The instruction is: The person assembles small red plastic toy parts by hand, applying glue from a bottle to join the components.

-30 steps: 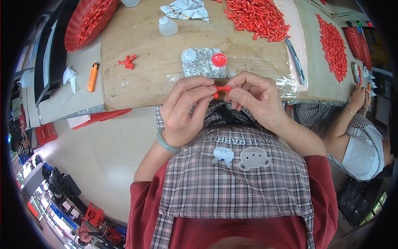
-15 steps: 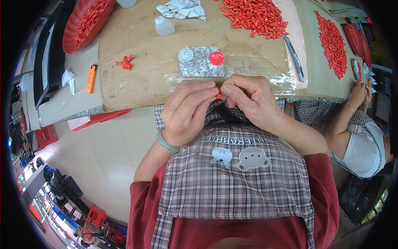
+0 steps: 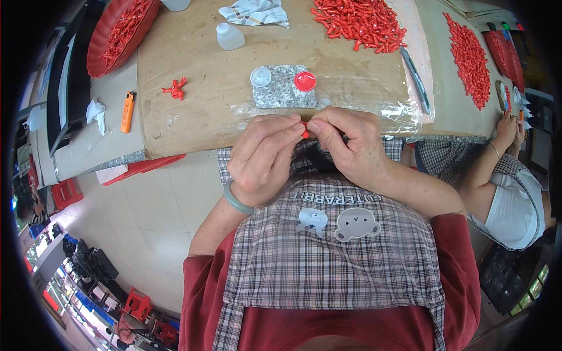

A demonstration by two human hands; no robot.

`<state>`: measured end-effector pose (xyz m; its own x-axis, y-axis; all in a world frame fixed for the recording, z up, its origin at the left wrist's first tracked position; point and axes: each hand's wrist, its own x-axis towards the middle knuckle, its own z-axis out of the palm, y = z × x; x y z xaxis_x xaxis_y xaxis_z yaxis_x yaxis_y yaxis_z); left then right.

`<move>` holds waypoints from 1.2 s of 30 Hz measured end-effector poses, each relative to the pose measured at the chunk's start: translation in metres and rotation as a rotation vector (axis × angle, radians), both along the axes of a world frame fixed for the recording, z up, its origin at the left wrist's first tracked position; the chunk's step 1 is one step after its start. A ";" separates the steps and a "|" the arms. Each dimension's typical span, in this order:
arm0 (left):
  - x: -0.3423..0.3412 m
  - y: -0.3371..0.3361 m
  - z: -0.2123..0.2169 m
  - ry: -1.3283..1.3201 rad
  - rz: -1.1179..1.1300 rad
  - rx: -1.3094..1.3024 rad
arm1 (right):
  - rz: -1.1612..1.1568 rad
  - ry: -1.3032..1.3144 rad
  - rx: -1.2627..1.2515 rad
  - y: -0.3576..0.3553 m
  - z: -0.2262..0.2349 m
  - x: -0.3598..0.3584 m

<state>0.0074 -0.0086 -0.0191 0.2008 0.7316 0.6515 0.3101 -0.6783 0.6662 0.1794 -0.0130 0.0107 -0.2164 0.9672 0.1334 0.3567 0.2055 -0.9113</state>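
Observation:
A small red plastic piece (image 3: 305, 132) is pinched between my hands at the table's near edge; most of it is hidden by fingers. My left hand (image 3: 264, 151), with a pale green bangle at the wrist, grips it from the left with thumb and fingertips. Thumb and forefinger of my right hand (image 3: 351, 140) close on its other side. Just beyond them lies a speckled grey stone slab (image 3: 281, 96), bearing a small clear round cap (image 3: 260, 76) on its left and a small round dish of red paint (image 3: 305, 81) on its right.
A red figure (image 3: 174, 88) and an orange lighter (image 3: 127, 112) lie to the left. Farther off are a white squeeze bottle (image 3: 229, 37), a cloth (image 3: 254, 13), a heap of red pieces (image 3: 357, 23) and a utility knife (image 3: 416, 82). A co-worker's hands (image 3: 510, 131) work at right.
Both hands stay together at the table edge around the red piece. My right hand has rolled slightly, its thumb and forefinger shifting a little to the left.

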 end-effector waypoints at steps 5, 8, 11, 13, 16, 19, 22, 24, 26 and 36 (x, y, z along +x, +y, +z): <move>-0.001 0.000 0.009 -0.002 -0.012 -0.092 | 0.010 0.052 -0.147 0.001 0.005 0.002; -0.001 -0.002 0.008 -0.189 -0.064 -0.393 | 0.063 0.097 -0.164 0.006 0.011 0.006; -0.003 -0.003 0.009 -0.348 -0.137 -0.569 | 0.103 -0.002 -0.086 0.009 0.014 0.019; -0.004 -0.003 0.011 -0.481 -0.216 -0.688 | 0.114 -0.050 -0.062 0.009 0.015 0.028; -0.004 -0.003 0.008 -0.490 -0.249 -0.721 | 0.152 -0.102 0.050 0.011 0.019 0.030; -0.003 -0.003 0.007 -0.491 -0.250 -0.727 | 0.154 -0.092 0.215 0.012 0.011 0.027; -0.003 -0.002 0.008 -0.471 -0.250 -0.717 | 0.161 -0.166 0.410 0.016 0.005 0.026; -0.002 -0.001 0.009 -0.459 -0.256 -0.713 | 0.209 -0.203 0.539 0.018 0.002 0.028; -0.002 -0.001 0.009 -0.448 -0.260 -0.709 | 0.224 -0.211 0.583 0.019 0.000 0.030; -0.002 0.001 0.014 -0.324 -0.263 -0.663 | 0.266 -0.199 0.757 0.021 -0.004 0.034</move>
